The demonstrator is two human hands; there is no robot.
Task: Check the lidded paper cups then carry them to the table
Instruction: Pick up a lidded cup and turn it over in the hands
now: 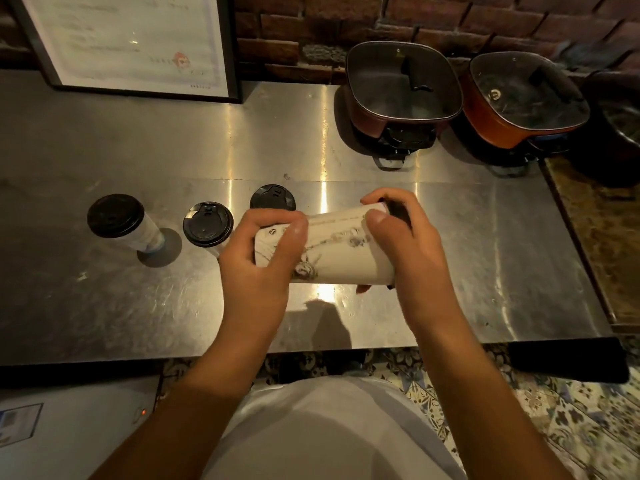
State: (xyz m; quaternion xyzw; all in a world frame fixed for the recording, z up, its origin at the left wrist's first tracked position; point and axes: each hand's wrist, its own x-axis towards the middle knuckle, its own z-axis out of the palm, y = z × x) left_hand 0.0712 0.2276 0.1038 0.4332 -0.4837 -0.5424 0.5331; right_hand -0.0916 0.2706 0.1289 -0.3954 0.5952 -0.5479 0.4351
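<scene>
One white printed paper cup [332, 249] w/ black lid held sideways, lid end to the right, above the counter; three more black-lidded cups [116, 216] [207, 224] [272, 198] stand upright at left

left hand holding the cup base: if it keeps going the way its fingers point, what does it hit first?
Probably the lidded cup standing just beyond the left hand, whose fingers curl over the held cup toward the back of the counter. Depth is unclear; the hand may pass above it.
</scene>
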